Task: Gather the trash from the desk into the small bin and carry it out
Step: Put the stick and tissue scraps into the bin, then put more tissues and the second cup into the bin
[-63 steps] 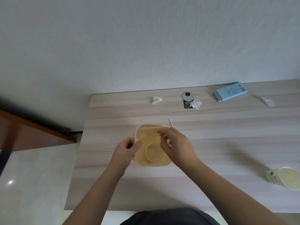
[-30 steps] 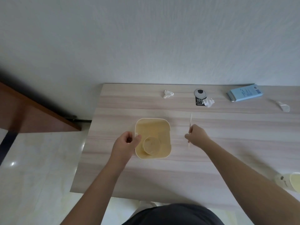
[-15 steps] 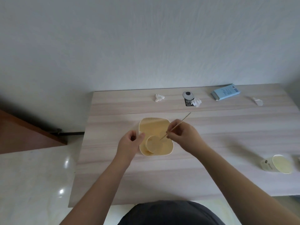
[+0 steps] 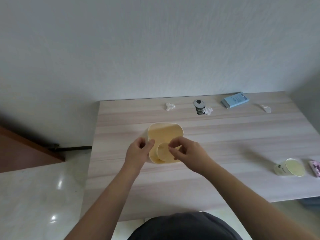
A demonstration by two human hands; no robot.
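A small cream-yellow bin (image 4: 164, 132) stands on the wooden desk (image 4: 225, 144) with a paper cup (image 4: 163, 151) inside it. My left hand (image 4: 138, 151) pinches the bin's left rim. My right hand (image 4: 187, 151) hovers over the bin's right side, fingers apart, nothing visible in it. Crumpled white tissues lie at the desk's back: one tissue (image 4: 170, 106) left, a second tissue (image 4: 208, 110) beside a black-and-silver wrapper (image 4: 199, 106), a third scrap (image 4: 265, 108) at the right. A paper cup (image 4: 290, 167) lies on its side at the right.
A light blue box (image 4: 235, 102) rests at the back right near the wall. A purple patterned item (image 4: 315, 168) sits at the right edge. The desk's left edge drops to a glossy tiled floor (image 4: 34, 196); a brown wooden piece (image 4: 26, 153) is at left.
My right hand picked a thin wooden stick off the desk, brought it over the bin, and now the stick is out of sight and the fingers have spread. My left hand stayed on the rim.
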